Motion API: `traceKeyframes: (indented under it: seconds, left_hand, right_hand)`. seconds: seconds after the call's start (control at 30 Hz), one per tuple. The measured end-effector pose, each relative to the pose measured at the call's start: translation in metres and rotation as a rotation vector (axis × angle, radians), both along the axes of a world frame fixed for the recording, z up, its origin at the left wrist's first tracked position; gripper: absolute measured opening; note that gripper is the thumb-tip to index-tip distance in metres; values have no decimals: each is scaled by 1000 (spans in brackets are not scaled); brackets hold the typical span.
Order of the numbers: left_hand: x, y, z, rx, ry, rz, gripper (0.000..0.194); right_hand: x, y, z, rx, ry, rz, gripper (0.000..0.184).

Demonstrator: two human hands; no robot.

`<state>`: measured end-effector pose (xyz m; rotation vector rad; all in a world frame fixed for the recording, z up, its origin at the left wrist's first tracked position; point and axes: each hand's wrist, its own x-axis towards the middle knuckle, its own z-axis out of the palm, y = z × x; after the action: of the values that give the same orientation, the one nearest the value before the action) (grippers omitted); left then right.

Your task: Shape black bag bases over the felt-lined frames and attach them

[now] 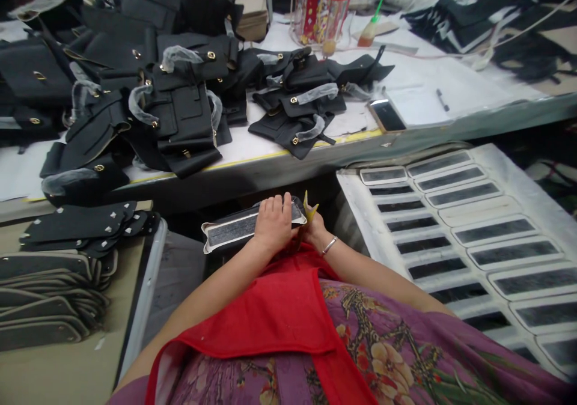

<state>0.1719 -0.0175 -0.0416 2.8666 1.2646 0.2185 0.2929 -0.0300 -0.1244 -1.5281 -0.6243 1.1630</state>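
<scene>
Panel (pixel 234 229), oblong, black, leathery, white-edged, seemed light, stiff, best held by its edges; left hand (pixel 273 223) gripped it half-curled, right hand (pixel 315 231) beside closed round a yellow pronged piece (pixel 309 210).

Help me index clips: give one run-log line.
left hand: gripping black pale-edged panel | right hand: at yellow forked piece, grip unclear | table: black bags, phone

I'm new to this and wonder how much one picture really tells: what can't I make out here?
All in the head view:
- Left hand: thumb hidden behind the fingers and the long dark piece.
- That piece's underside: faces away.
- Right hand: fingertips hidden around the yellow item, itself too blurred to name.
- Red container: top cut off by the upper edge.
- Paper: any writing too small and blurred.
</scene>
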Motion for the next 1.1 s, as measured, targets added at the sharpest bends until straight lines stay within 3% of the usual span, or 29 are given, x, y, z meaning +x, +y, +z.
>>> traceKeyframes:
  seconds: [0.1,0.27,0.37,0.7,1.0,1.1]
  left_hand:
    - [-1,1,1,-5,15,-12,88]
    - [-4,1,0,-14,-15,-27,93]
    - [-6,2,0,-39,-60,-31,98]
    - [-8,8,-3,-41,-97,-51,96]
    - [-12,7,-3,-43,-109,-35,83]
    - [-15,7,-2,-65,-108,-43,90]
  right_hand:
    - [25,-19,19,-55,-249,18,49]
    - [39,-36,63,-25,-1306,370,50]
    - [30,-29,77,-80,-1534,456,53]
    - [15,-16,84,-182,-1646,424,54]
    - [6,-13,81,-280,-1562,326,58]
    - [5,-15,81,-292,-1545,316,57]
